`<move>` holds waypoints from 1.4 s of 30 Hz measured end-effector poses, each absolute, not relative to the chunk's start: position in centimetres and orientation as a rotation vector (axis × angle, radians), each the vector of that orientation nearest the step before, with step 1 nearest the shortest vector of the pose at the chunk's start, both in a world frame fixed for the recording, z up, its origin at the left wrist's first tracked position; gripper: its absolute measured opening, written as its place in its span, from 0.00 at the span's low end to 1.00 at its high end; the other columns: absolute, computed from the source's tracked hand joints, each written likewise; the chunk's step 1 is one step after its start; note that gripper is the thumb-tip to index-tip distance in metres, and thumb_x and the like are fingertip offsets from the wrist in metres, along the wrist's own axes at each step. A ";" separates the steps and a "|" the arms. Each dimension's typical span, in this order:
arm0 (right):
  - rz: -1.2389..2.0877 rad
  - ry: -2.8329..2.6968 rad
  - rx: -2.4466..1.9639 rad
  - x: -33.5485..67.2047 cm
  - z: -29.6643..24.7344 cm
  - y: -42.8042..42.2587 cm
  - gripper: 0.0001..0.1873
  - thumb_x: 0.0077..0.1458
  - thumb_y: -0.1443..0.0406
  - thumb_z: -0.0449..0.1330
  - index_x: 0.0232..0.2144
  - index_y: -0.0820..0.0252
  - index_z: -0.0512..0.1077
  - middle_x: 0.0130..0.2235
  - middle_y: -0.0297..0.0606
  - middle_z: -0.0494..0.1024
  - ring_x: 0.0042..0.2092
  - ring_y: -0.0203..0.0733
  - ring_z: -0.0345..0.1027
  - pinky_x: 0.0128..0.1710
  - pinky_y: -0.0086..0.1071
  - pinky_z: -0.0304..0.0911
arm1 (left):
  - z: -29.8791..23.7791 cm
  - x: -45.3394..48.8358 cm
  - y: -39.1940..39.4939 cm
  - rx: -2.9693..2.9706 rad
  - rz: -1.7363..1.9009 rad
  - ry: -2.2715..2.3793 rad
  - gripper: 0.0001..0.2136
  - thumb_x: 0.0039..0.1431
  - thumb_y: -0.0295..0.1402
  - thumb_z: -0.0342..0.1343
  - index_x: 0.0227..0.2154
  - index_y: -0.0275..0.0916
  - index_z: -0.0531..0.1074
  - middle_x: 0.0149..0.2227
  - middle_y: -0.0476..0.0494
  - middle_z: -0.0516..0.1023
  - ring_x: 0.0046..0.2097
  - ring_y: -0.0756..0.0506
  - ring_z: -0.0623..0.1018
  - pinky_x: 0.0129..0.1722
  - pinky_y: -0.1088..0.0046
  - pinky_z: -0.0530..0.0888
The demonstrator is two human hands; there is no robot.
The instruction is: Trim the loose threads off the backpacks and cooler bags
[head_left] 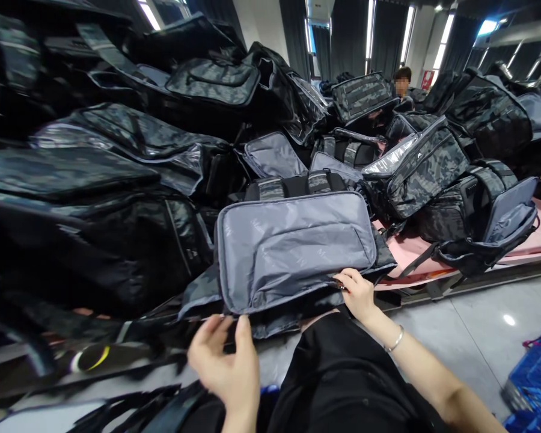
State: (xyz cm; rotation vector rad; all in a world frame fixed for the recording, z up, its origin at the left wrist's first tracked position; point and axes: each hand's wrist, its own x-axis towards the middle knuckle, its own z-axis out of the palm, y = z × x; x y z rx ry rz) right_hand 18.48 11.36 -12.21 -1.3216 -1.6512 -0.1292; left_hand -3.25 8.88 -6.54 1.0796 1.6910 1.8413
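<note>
In front of me lies a backpack with its flap folded open, showing a grey lining [297,246] with a faint printed logo. My left hand [228,361] is at the flap's lower left corner, thumb and fingers apart; I cannot tell whether the fingertips touch the edge. Closed at the flap's lower right edge is my right hand [357,294], with a bracelet on the wrist. A small dark object [338,281] shows at its fingertips, too small to name. Camouflage shoulder straps [293,185] stick up behind the flap.
Heaped camouflage and black backpacks [428,162] surround the work, with larger dark bags [85,240] at the left. A pink surface [410,252] shows under the bags at right. A blue crate [534,376] stands on the tiled floor. Another person [403,87] is behind the pile.
</note>
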 end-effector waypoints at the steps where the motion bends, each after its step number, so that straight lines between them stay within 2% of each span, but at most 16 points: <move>1: -0.144 -1.658 -1.319 18.4 -12.4 11.8 0.14 0.54 0.74 0.51 0.35 0.57 0.75 0.35 0.37 0.76 0.34 0.33 0.70 0.31 0.24 0.64 | -6.9 -2.8 8.3 1.021 1.819 1.627 0.25 0.45 0.42 0.61 0.46 0.39 0.65 0.43 0.42 0.71 0.45 0.43 0.73 0.52 0.62 0.65; 4: -0.187 -1.668 -1.304 18.3 -12.4 12.2 0.15 0.53 0.75 0.49 0.33 0.59 0.75 0.34 0.37 0.76 0.32 0.34 0.70 0.30 0.24 0.63 | -7.9 -1.5 7.6 0.869 1.561 1.451 0.18 0.43 0.42 0.63 0.35 0.37 0.71 0.33 0.45 0.75 0.35 0.46 0.76 0.45 0.64 0.71; 9: -0.258 -1.676 -1.284 18.1 -10.9 11.4 0.17 0.52 0.76 0.47 0.33 0.61 0.74 0.34 0.40 0.76 0.32 0.36 0.70 0.29 0.26 0.63 | -7.9 0.8 9.4 0.702 1.359 1.260 0.18 0.40 0.41 0.65 0.30 0.32 0.74 0.33 0.37 0.78 0.32 0.44 0.78 0.34 0.67 0.76; 15: -0.236 -1.742 -1.274 18.0 -8.4 10.3 0.17 0.53 0.76 0.46 0.34 0.60 0.73 0.34 0.39 0.75 0.32 0.36 0.70 0.29 0.26 0.63 | -6.0 2.2 10.3 0.550 1.433 1.160 0.13 0.37 0.35 0.67 0.23 0.33 0.70 0.26 0.43 0.77 0.31 0.44 0.79 0.35 0.67 0.76; 19: 0.007 -1.825 -1.333 18.2 -5.8 8.5 0.11 0.55 0.71 0.51 0.39 0.58 0.70 0.36 0.38 0.74 0.35 0.38 0.70 0.31 0.27 0.63 | -5.6 2.5 9.4 0.516 1.519 1.095 0.14 0.38 0.36 0.67 0.22 0.35 0.67 0.24 0.47 0.76 0.32 0.45 0.79 0.41 0.64 0.75; 22: 0.193 -1.859 -1.295 18.3 -3.7 6.7 0.16 0.56 0.63 0.55 0.47 0.60 0.64 0.39 0.40 0.73 0.38 0.40 0.69 0.36 0.30 0.65 | -5.8 2.7 8.5 0.498 1.570 1.073 0.15 0.37 0.37 0.67 0.23 0.36 0.67 0.23 0.48 0.76 0.31 0.47 0.78 0.38 0.66 0.75; 26: 0.262 -2.010 -1.114 18.3 -2.2 6.4 0.09 0.59 0.63 0.52 0.40 0.60 0.66 0.35 0.39 0.73 0.35 0.39 0.67 0.36 0.31 0.63 | -6.1 2.8 7.4 0.477 1.592 1.057 0.17 0.35 0.38 0.68 0.23 0.35 0.67 0.23 0.50 0.75 0.29 0.49 0.76 0.33 0.73 0.74; 30: 0.239 -2.066 -1.042 18.6 -2.5 8.1 0.07 0.57 0.62 0.56 0.36 0.60 0.68 0.34 0.38 0.73 0.35 0.40 0.66 0.36 0.33 0.62 | -6.1 2.5 6.9 0.455 1.561 1.028 0.17 0.34 0.37 0.69 0.24 0.35 0.69 0.24 0.49 0.74 0.29 0.50 0.75 0.32 0.75 0.72; 37: 0.181 -2.113 -0.990 18.7 -3.0 9.2 0.07 0.58 0.62 0.55 0.35 0.60 0.69 0.34 0.38 0.72 0.36 0.40 0.65 0.36 0.32 0.61 | -5.9 2.0 7.2 0.460 1.510 0.959 0.17 0.33 0.37 0.70 0.22 0.34 0.69 0.22 0.51 0.70 0.24 0.54 0.68 0.24 0.78 0.66; 42: 0.141 -2.168 -0.979 18.1 -3.0 9.6 0.08 0.59 0.61 0.53 0.35 0.60 0.69 0.33 0.39 0.72 0.35 0.40 0.65 0.35 0.32 0.62 | -5.8 1.8 7.5 0.477 1.483 0.927 0.16 0.34 0.37 0.70 0.21 0.34 0.68 0.20 0.52 0.67 0.23 0.55 0.65 0.22 0.79 0.63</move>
